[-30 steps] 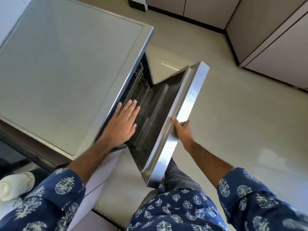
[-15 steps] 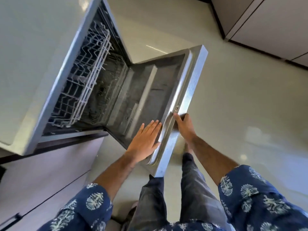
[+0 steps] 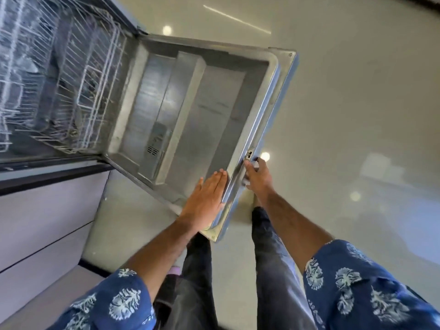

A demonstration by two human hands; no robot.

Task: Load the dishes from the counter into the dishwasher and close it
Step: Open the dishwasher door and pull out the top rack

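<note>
Pressing flat left hand [image 3: 206, 201], fingers [image 3: 217, 178] together, on the grey steel dishwasher door [image 3: 202, 110]. Gripping its top edge with right hand [image 3: 258, 178], fingers clamped. White wire rack [image 3: 71, 86] showing inside.

sleeves [image 3: 371, 289]: blue, pale leaf-like print, ending mid-forearm | trousers [image 3: 273, 270]: dark grey, lower centre | hands: bare

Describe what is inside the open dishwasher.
Inside the open stainless-steel dishwasher sit white wire racks; blurred shapes in them cannot be identified. The tub's depths are dark and unreadable.

Door [image 3: 202, 110] swung lower; left hand [image 3: 204, 203] moved onto it.
</note>
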